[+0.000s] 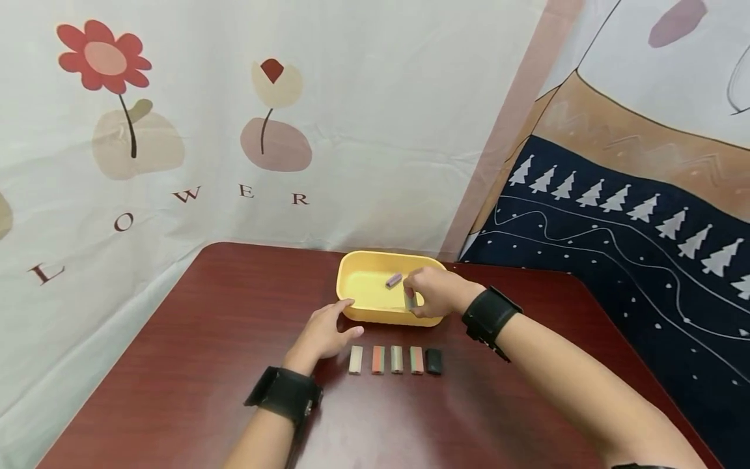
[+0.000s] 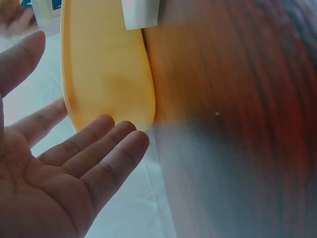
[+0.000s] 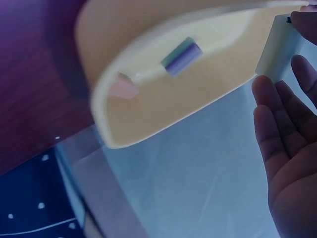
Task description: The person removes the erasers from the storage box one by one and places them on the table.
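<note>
The pale grey-green block (image 1: 411,300) sits pinched in the grip of the right hand (image 1: 436,291), held just over the near rim of the yellow tray (image 1: 357,286); the right wrist view shows its light face (image 3: 277,49) between thumb and fingertips. One purple block (image 1: 394,280) already lies inside the tray, so by my reckoning one piece is in and a second is about to join it. Five more wait in a row on the dark red tabletop (image 1: 193,339) just in front of the tray: cream (image 1: 355,359), orange-red (image 1: 377,359), grey-green (image 1: 397,359), red-and-green (image 1: 416,359) and black (image 1: 433,361). The left hand (image 1: 323,334) lies flat with relaxed fingers, its fingertips touching the tray's left corner and gripping nothing.
</note>
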Demonstrator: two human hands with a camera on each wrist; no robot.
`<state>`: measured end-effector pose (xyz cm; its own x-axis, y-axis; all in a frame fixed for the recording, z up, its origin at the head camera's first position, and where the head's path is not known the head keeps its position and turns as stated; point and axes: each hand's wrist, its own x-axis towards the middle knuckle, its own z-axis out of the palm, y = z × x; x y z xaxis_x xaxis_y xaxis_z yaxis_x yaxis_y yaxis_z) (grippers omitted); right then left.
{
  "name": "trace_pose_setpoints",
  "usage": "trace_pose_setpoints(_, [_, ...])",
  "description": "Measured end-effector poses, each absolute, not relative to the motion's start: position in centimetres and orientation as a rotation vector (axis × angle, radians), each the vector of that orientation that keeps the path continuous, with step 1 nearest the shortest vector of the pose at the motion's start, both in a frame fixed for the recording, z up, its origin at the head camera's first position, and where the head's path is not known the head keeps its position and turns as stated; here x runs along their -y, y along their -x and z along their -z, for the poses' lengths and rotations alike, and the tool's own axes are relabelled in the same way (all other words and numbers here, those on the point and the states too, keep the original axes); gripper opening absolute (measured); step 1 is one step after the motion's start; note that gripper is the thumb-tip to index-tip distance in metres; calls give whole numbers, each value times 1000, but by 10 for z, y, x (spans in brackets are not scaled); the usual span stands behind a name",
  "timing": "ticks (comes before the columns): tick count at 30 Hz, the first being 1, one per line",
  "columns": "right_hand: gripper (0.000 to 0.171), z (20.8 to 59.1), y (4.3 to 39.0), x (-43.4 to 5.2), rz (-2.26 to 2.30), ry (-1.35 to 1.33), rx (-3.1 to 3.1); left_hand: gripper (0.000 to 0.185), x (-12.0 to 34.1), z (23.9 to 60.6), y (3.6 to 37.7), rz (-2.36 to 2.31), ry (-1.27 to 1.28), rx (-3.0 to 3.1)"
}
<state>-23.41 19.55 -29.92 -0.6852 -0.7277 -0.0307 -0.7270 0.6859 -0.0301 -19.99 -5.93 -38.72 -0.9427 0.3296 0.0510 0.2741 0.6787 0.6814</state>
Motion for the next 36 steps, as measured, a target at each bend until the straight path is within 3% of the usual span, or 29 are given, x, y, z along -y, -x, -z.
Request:
trace_pose_setpoints(21, [15, 355, 172, -263, 245, 952, -2781, 62, 62, 387, 205, -1107, -548, -2784])
trace_pose_setpoints(36, [17, 375, 170, -266, 219, 864, -2759, 63, 63, 385, 209, -1078, -538, -2772])
